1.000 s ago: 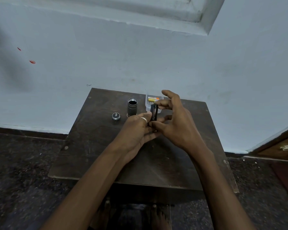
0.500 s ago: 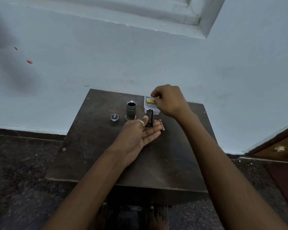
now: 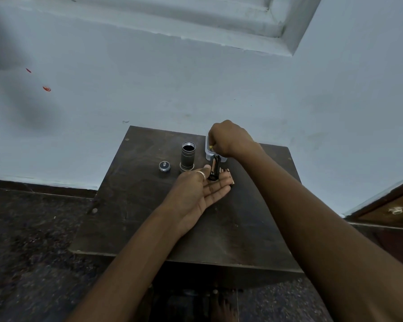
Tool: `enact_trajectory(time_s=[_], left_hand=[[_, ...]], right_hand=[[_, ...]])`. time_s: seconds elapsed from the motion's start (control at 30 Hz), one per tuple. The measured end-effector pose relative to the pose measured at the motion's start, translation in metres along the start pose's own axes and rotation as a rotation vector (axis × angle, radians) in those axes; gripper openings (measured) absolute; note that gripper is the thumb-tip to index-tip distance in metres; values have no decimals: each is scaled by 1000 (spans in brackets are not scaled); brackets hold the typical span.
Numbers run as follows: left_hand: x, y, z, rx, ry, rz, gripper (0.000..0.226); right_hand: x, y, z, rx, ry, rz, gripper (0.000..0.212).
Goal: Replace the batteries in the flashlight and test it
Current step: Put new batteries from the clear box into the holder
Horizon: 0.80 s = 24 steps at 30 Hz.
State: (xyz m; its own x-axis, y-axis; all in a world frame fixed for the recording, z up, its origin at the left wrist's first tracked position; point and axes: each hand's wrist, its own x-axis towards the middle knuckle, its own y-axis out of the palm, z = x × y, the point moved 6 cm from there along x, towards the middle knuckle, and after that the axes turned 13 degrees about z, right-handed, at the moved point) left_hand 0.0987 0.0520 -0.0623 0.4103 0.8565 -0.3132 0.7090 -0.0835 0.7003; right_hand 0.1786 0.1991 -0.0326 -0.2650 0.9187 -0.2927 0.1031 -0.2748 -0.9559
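Right hand is curling knuckles-up over the clear plastic box, fingertips pinching the end of a yellow battery; the rest of the cell is hiding under the fist. Left hand is lying palm up with fingers nearly straight, thumb and forefinger apparently pinching the black battery carrier, which is standing upright at its fingertips, just under the right wrist. Flashlight body is standing open end up just left of the left thumb, and the tail cap is sitting further left of it on the table. Copper-coloured cells are lying right at the left fingertips, on the far side of the carrier. My read on handling: the cell is looking small, light, rigid and smooth-jacketed, so likely slippery. I'd be gripping mid-barrel between thumb and forefinger, not by the tip, keeping polarity controllable. The carrier is probably thin plastic with springy contacts, so I'd be holding its sides and leaving the bay facing the right hand.
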Motion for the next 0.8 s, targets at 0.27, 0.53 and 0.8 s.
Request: enact_trajectory(time_s=[0.27,0.53,0.8], left_hand=[[1,-1,0,0,20,30,24],[1,-1,3,-125,22,30,17],[2,-3,3,-106,38,37,17]], right_hand=[[-63,-27,-22,732,-21,-394,11],[-132,4,-10,1114,-23,-564,9],[-140,8,-4,929,-70,-677,7]])
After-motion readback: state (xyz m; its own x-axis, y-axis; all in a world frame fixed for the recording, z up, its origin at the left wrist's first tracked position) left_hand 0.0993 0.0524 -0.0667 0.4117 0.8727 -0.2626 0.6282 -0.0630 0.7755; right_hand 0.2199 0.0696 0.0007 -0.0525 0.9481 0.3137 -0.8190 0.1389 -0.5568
